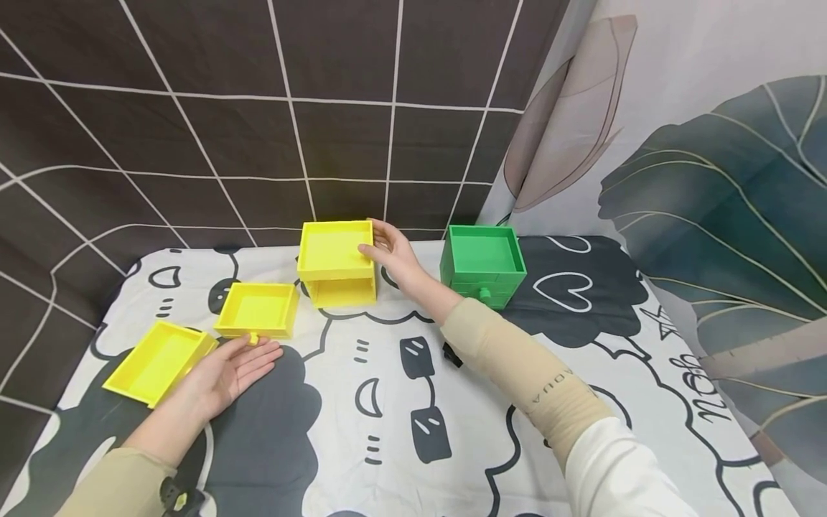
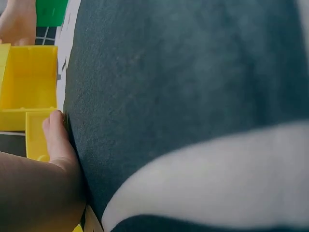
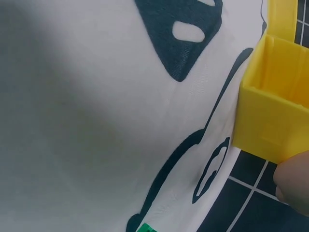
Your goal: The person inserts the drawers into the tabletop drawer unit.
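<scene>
A yellow cabinet [image 1: 336,273] with a tray-like top and an open front stands near the far edge of the bed-like surface. My right hand [image 1: 397,255] grips its right side, thumb at the upper rim and fingers toward the back corner. In the right wrist view, a fingertip [image 3: 293,183] touches the yellow cabinet wall [image 3: 270,121]. A yellow drawer [image 1: 258,309] with a small knob [image 1: 254,337] lies left of the cabinet. My left hand [image 1: 222,377] rests palm up by that knob, fingers loosely extended. Another yellow drawer [image 1: 158,362] lies tilted behind the left wrist.
To the right stands a green cabinet [image 1: 484,262] with a round knob on its front. A patterned cloth [image 1: 388,380] covers the surface. Behind it hangs a dark grid-lined curtain [image 1: 342,136], with a leaf-print one [image 1: 723,187] at the right.
</scene>
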`<state>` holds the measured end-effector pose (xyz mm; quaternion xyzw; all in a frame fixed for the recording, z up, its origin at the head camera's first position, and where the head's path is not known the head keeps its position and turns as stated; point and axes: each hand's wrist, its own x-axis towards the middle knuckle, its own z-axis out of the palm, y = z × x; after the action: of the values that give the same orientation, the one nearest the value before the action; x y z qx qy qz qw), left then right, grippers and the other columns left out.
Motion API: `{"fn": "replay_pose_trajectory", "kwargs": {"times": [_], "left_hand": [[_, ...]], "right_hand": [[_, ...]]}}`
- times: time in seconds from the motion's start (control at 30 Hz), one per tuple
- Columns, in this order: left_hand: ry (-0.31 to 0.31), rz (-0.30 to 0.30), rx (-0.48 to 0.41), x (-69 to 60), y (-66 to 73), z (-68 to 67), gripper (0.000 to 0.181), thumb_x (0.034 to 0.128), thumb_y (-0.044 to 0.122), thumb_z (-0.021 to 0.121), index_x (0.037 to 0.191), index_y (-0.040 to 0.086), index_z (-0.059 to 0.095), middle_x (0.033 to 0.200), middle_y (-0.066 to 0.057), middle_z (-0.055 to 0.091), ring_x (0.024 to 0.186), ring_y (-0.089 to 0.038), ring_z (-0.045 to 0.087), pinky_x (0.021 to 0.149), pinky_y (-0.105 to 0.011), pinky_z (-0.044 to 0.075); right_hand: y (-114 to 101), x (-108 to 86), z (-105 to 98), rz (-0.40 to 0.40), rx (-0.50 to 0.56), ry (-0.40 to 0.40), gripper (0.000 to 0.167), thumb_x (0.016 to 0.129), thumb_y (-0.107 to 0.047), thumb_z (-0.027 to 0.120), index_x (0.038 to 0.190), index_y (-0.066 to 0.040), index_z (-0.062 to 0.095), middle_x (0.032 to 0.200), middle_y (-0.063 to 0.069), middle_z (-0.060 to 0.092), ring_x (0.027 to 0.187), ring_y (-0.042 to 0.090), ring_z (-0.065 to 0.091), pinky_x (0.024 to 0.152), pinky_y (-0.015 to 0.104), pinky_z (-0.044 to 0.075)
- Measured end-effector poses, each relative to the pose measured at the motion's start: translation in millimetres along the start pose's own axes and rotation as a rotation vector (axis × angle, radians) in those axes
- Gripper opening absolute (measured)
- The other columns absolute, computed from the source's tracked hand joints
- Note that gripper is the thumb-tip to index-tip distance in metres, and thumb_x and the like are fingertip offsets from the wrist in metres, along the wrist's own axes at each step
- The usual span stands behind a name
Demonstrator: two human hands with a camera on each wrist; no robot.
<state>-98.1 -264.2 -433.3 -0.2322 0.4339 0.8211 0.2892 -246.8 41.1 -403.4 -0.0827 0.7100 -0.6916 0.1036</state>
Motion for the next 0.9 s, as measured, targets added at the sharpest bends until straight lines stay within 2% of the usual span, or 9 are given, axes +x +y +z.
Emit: {"fn": "replay_pose_trajectory", "kwargs": {"times": [0.2, 0.4, 0.63, 0.9], "left_hand": [[0.0, -0.003, 0.028, 2.5, 2.3, 1.5, 0.031, 0.114, 0.032, 0.049, 0.098, 0.015, 0.07, 0.098, -0.001, 0.082, 0.094, -0.015, 0.081, 0.091, -0.028, 0.067], [-0.013, -0.001, 0.015, 3.8, 6.5, 3.2, 0.023, 0.1135, 0.03, 0.051, 0.108, 0.011, 0.062, 0.099, -0.005, 0.082, 0.094, -0.017, 0.081, 0.092, -0.03, 0.067], [-0.047, 0.029, 0.005, 0.5, 8.1, 6.4, 0.038, 0.1146, 0.025, 0.047, 0.096, 0.01, 0.076, 0.1, -0.007, 0.082, 0.095, -0.017, 0.081, 0.091, -0.029, 0.067], [-0.048, 0.102, 0.075, -7.9, 7.7, 12.7, 0.038, 0.1148, 0.021, 0.046, 0.095, 0.014, 0.078, 0.099, -0.002, 0.083, 0.095, -0.013, 0.081, 0.089, -0.025, 0.067]], "right_hand": [[1.2, -7.7, -2.9, 0.005, 0.002, -0.008, 0.066, 0.101, -0.006, 0.066, 0.161, 0.0, 0.038, 0.163, 0.018, 0.046, 0.154, 0.031, 0.045, 0.13, 0.038, 0.04], [2.3, -9.8, -3.3, 0.025, 0.003, -0.025, 0.07, 0.101, -0.007, 0.068, 0.163, -0.003, 0.034, 0.165, 0.016, 0.043, 0.157, 0.029, 0.041, 0.131, 0.035, 0.037], [4.0, -10.5, -3.4, 0.03, 0.03, -0.023, 0.073, 0.1, -0.003, 0.068, 0.163, -0.004, 0.033, 0.168, 0.015, 0.04, 0.159, 0.027, 0.038, 0.132, 0.034, 0.034], [7.2, -9.3, -1.4, 0.033, 0.095, -0.013, 0.071, 0.101, -0.002, 0.066, 0.164, -0.004, 0.033, 0.171, 0.012, 0.036, 0.16, 0.025, 0.035, 0.132, 0.033, 0.033]]}}
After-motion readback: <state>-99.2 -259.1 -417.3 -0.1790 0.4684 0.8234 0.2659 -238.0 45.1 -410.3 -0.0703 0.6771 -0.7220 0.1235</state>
